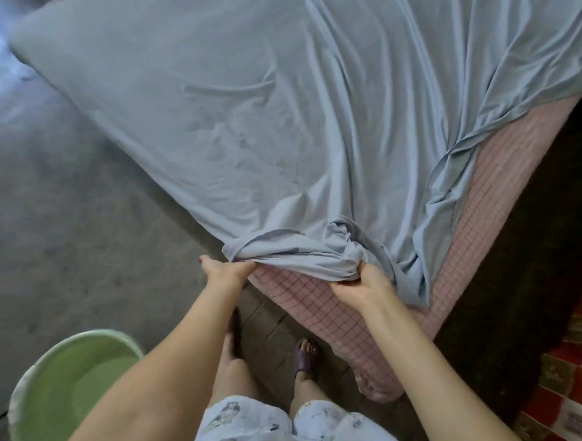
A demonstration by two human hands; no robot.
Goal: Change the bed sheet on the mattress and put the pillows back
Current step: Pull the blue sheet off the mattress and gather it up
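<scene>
Covering most of the mattress (498, 182), the pale blue bed sheet (241, 104) spreads from the upper left of the frame to the upper right, creased in long folds that run toward the lower centre. Its near edge is bunched into a thick roll at the centre of the frame. Left hand (225, 270) clenched on the left end of that roll, fingers tucked under the cloth. Right hand (363, 285) clenched on the right end, knuckles up, cloth gathered in the fist. Both arms extended forward from the bottom edge.

Mattress cover pink with a dark grid pattern; exposed along the right side and at the near corner, below the lifted sheet edge. Sheet hem lies loose and rumpled along that right side.

Person's feet in sandals (305, 357) on the floor at lower centre, just beside the mattress corner. Green basin (76, 377) at lower left. Grey floor (50, 193) at left; red patterned tiles (572, 382) at lower right.
</scene>
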